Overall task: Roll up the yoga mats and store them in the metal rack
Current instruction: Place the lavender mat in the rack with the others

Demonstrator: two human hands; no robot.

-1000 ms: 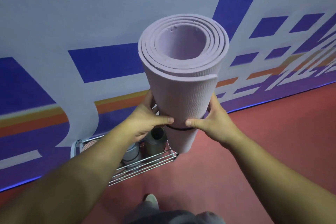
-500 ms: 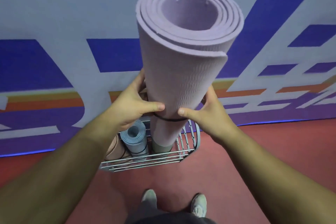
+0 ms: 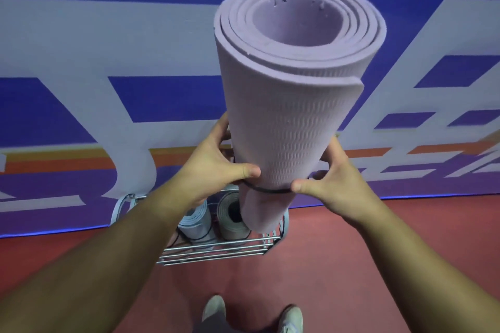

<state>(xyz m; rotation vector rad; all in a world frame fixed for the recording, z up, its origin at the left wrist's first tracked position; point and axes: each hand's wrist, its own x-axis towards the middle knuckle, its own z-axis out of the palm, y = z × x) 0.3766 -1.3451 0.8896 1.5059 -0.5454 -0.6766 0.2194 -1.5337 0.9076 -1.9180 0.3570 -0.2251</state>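
A rolled lilac yoga mat, bound low by a black elastic band, stands upright over the right end of the metal rack. The left hand and right hand clasp it from either side, thumbs in front. A light blue rolled mat and a grey rolled mat stand in the rack on the red floor.
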